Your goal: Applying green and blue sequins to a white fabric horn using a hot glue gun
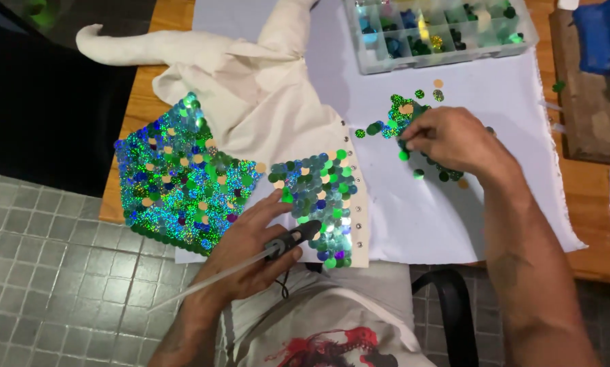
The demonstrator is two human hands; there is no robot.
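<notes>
Glue gun (pixel 293 239) gripped in left hand (pixel 247 248) by sequined cloth (pixel 315 197), right hand (pixel 454 139) pinching at loose sequins (pixel 403 115).

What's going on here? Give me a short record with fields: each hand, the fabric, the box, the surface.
left hand: holds a black glue gun with a clear glue stick, resting on the sequinned piece
right hand: fingertips pinching at a loose pile of green and blue round sequins
fabric: cream cloth garment, partly covered in shiny green-blue sequins
box: clear plastic compartment organiser of sequins
surface: white sheet on wooden table
</notes>
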